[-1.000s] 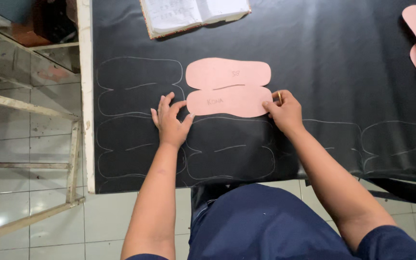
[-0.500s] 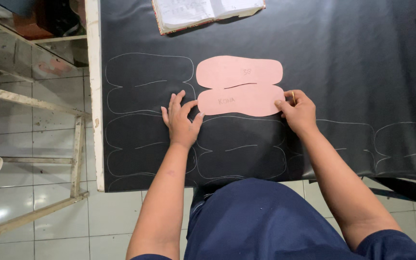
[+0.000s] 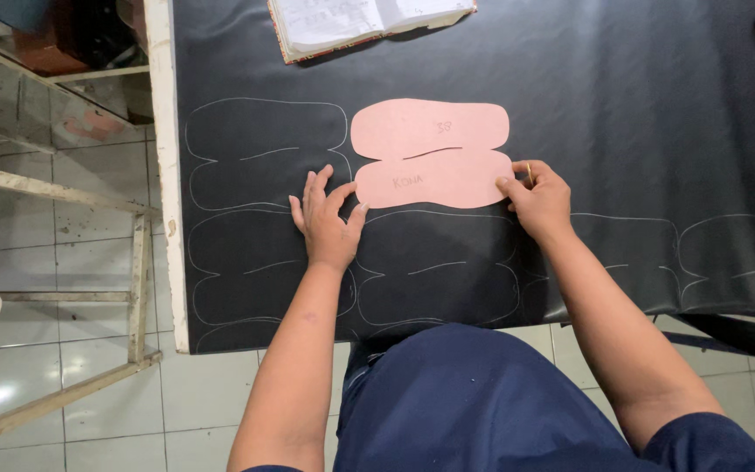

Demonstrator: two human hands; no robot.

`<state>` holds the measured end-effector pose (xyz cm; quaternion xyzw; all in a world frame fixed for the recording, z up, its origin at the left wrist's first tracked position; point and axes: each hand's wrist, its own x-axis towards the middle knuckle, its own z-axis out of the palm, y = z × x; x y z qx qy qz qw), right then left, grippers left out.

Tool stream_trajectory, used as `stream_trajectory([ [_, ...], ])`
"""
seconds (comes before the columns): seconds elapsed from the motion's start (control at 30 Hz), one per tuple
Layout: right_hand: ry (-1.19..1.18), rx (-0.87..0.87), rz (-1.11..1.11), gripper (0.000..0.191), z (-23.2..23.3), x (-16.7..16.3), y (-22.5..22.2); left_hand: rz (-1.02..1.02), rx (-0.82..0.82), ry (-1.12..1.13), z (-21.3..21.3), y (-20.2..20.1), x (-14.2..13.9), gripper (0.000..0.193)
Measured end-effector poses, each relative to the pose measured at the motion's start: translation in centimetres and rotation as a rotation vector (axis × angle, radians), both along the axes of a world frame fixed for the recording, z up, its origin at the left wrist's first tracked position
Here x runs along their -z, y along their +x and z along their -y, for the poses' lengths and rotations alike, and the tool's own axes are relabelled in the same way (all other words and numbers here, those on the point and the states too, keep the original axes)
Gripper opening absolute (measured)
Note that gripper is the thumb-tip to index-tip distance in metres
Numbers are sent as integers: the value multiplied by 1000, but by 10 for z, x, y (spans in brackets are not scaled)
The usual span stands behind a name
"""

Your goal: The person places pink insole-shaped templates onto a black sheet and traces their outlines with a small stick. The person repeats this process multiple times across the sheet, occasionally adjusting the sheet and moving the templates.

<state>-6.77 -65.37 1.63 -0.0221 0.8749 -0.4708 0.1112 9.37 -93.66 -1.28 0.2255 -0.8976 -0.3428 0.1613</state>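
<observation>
Pink sole template [image 3: 431,154] flat on black sheet [image 3: 622,105] covering the worktop, amid chalked outlines [image 3: 264,153]: several traced left, below and right, untraced sheet beyond. Left hand [image 3: 327,220] spread, fingertips pinning one end; right hand [image 3: 539,199] half-curled at the other, pinching a slim marker [image 3: 529,172].

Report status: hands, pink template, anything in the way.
Left hand flat at pink template left end. Right hand at right end, small tool pinched. Template on black sheet; path clear.

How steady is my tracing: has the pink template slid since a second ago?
No. The pink template keeps the same gap to the chalk outline beside it.
</observation>
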Motion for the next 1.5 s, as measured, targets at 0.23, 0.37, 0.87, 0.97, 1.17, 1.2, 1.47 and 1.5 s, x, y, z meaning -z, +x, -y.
stream_trajectory([
  [0.23,41,-16,33,33,1,-4,-1,0,0,-7,1,-1,1,34],
  [0.37,79,-22,9,34,0,-6,0,5,1,-6,0,-2,-2,33],
  [0.87,465,-263,-422,31,24,-22,-13,86,479,-330,-79,-49,4,42],
  [0.97,126,-412,-618,17,60,-35,-3,178,511,-462,-94,-52,-2,55],
  [1.17,52,-795,-236,19,145,-50,15,289,583,-483,-95,-56,-6,65],
  [1.2,47,-854,-153,20,153,-50,17,254,579,-402,-94,-56,-5,62],
  [1.47,242,-1047,-305,17,189,-32,20,238,633,-390,-89,-55,10,46],
  [1.5,295,-1074,-372,15,191,-30,19,190,614,-420,-88,-56,9,48],
])
